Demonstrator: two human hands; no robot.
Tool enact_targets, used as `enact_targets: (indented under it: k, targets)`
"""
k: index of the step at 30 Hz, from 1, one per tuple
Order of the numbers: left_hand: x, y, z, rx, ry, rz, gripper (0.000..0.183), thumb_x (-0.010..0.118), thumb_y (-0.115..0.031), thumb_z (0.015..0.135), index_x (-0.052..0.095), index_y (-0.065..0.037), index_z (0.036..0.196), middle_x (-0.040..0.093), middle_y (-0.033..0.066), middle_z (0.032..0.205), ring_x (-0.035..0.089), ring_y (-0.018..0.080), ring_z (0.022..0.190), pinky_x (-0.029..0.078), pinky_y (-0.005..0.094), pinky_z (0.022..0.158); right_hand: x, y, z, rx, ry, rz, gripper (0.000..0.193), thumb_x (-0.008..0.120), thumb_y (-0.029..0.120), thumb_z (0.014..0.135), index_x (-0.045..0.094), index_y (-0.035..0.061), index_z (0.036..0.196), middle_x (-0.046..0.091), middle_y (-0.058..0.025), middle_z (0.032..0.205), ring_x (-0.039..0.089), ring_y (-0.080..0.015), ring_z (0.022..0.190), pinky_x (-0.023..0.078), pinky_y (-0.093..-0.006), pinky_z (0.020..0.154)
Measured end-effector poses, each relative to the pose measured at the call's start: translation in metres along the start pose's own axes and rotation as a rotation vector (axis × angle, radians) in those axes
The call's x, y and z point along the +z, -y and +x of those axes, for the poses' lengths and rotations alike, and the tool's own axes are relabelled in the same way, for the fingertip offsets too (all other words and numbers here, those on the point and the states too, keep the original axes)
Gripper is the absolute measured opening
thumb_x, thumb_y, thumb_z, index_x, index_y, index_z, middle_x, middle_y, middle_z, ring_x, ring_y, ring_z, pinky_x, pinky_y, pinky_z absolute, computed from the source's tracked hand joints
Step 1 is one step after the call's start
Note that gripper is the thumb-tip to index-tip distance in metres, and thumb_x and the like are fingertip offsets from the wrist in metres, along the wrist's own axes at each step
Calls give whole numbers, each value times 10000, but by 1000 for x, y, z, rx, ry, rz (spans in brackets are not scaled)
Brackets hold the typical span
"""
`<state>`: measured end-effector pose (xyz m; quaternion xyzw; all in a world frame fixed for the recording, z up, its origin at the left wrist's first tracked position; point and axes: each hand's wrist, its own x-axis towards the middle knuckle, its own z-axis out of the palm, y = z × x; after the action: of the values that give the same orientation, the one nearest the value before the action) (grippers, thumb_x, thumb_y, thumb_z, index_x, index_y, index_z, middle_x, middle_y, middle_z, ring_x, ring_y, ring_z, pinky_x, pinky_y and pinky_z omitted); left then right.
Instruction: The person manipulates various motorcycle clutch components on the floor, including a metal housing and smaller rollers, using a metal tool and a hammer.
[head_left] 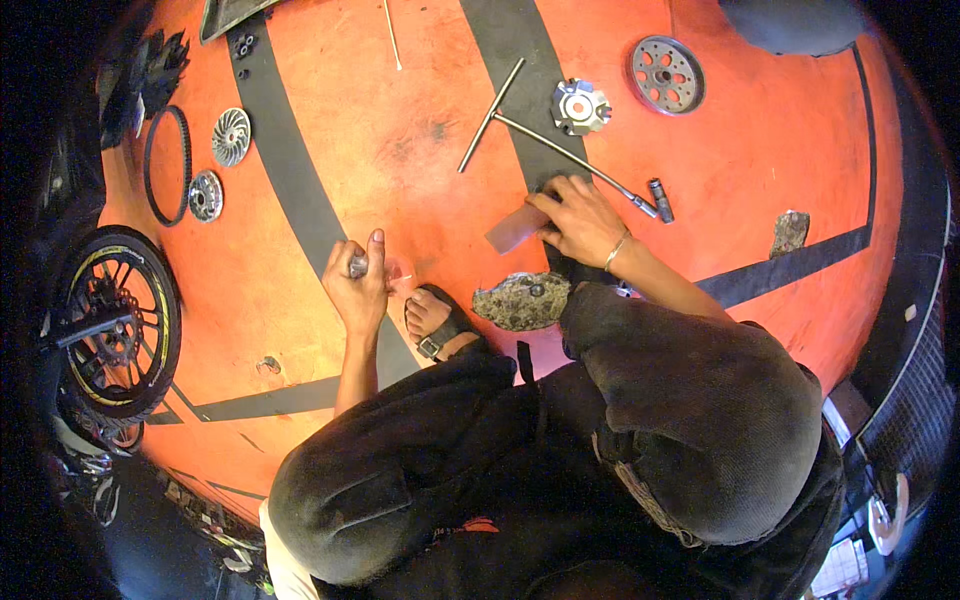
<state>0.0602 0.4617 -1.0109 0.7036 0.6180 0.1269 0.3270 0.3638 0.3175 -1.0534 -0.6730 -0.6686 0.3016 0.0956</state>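
Squatting over an orange floor (400,150) crossed by dark grey stripes, a person works with both hands low in front of the knees. The left hand (358,285) is clenched around a small metal piece (358,266), thumb up, just left of a sandalled foot (437,318). The right hand (580,222) presses flat on a pale sheet of paper (515,228) lying on a grey stripe, fingers spread over its right end; it grips nothing. A dirty rag (522,300) lies just below that hand, against the knee. A long T-handled wrench (560,145) runs past the fingertips, almost touching, with a small socket (661,200) at its far end. Beyond it sit a silver metal plate (579,106) and a round pulley disc (666,74). Open floor spreads between the two hands and upward to the centre. At the left edge lie a rubber belt (167,165), two fan-like discs (230,136) and a wheel (120,325), well apart from the hands.
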Motion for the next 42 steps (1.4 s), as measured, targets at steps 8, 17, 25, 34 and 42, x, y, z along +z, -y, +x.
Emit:
enact_targets:
  k: [8, 17, 25, 34, 42]
  targets:
    - [13, 2, -3, -34, 72, -440, 151, 690, -126, 948, 648, 3, 1014, 692, 156, 1052, 658, 184, 799, 517, 338, 694, 30, 0, 2, 30, -45, -61, 488, 768, 183, 715, 593, 83, 1159, 580, -133, 1079, 512, -341, 1080, 441, -471, 875]
    - [24, -24, -28, 479, 418, 37, 495, 758, -233, 876, 613, -113, 1334, 567, 121, 845, 622, 283, 672, 518, 387, 625, -12, 34, 25, 155, 109, 726, 359, 787, 318, 827, 620, 15, 924, 688, -178, 815, 687, -318, 764, 531, -430, 700]
    - [22, -32, -22, 585, 453, 162, 434, 741, -117, 779, 666, -177, 1203, 587, 99, 910, 665, 318, 716, 562, 430, 611, -26, 39, 17, -29, 270, 663, 396, 643, 372, 961, 684, -14, 1037, 720, -174, 874, 712, -276, 772, 549, -397, 727]
    - [24, -20, -14, 332, 433, 110, 155, 688, -197, 881, 712, -100, 999, 623, 144, 867, 661, 371, 735, 533, 451, 649, -25, -39, -31, 502, -575, 24, 434, 710, 156, 849, 555, 10, 1228, 582, -238, 1121, 562, -414, 1062, 488, -499, 886]
    - [24, -14, 4, 200, 509, 265, 345, 767, -329, 833, 627, -56, 992, 621, 167, 919, 656, 392, 827, 523, 476, 690, 1, -121, -93, 700, -399, 53, 444, 684, 129, 851, 533, 31, 1257, 573, -263, 1137, 577, -439, 1014, 501, -494, 864]
